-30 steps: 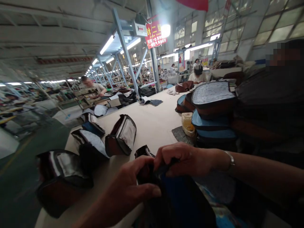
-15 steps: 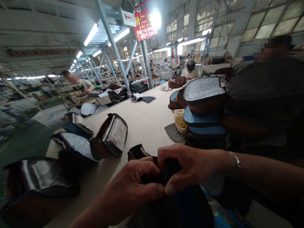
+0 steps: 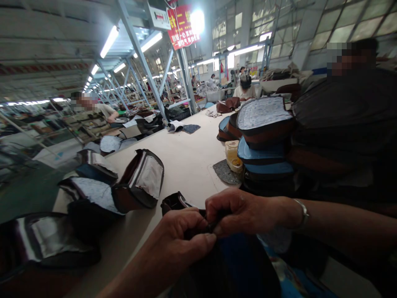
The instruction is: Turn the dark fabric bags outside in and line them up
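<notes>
A dark bag piece with a blue panel (image 3: 238,265) lies in front of me at the near edge of the long beige table (image 3: 186,161). My left hand (image 3: 182,242) is closed in a pinch on its black upper edge. My right hand (image 3: 242,211), with a silver bracelet on the wrist, is closed on the same edge, right next to the left hand; the fingertips nearly meet. A brown-and-black end of the piece (image 3: 173,202) sticks out beyond my hands.
Several open brown-and-grey bag shells (image 3: 141,180) lie along the table's left edge. A tall stack of blue and brown bag pieces (image 3: 263,145) stands at the right, with a small yellowish container (image 3: 233,155) on a grey pad beside it. Other people work at benches behind.
The view has swung slightly right and down. My two hands have drawn closer together on the bag's edge, fingertips now pinched almost against each other.
</notes>
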Demonstrator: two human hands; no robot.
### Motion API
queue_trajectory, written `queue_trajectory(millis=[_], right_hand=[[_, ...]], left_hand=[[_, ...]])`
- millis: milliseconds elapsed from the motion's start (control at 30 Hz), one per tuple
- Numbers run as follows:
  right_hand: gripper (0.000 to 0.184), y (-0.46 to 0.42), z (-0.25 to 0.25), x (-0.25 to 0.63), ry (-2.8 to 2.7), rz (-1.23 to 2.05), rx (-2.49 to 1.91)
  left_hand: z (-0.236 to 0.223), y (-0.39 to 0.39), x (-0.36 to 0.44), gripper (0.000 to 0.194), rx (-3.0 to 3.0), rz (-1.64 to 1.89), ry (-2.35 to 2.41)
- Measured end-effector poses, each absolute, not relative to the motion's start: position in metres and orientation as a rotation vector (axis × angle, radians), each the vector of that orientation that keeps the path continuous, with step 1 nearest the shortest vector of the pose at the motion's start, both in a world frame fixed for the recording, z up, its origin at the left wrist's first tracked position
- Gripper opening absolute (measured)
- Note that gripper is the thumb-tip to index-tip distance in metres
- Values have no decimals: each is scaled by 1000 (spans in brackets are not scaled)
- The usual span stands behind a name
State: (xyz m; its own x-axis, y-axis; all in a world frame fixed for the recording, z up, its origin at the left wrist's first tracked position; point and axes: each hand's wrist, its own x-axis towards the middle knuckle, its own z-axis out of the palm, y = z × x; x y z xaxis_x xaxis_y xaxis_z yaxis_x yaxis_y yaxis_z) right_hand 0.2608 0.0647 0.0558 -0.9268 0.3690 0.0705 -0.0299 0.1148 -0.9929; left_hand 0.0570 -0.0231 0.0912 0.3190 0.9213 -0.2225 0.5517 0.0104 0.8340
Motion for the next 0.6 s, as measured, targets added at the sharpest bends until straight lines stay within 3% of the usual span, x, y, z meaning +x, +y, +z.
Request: queue_trajectory(millis=[100, 367, 600], right_hand=[[19, 63, 52, 260, -2057, 1918, -374], [13, 49, 43, 257, -1842, 1838, -453], [4, 49, 44, 264, -2139, 1176, -151]], left_hand=[[90, -26, 59, 20, 1706, 498, 1391], [82, -29, 63, 28, 1896, 579, 1462], [89, -36, 58, 25, 1864, 527, 1424]])
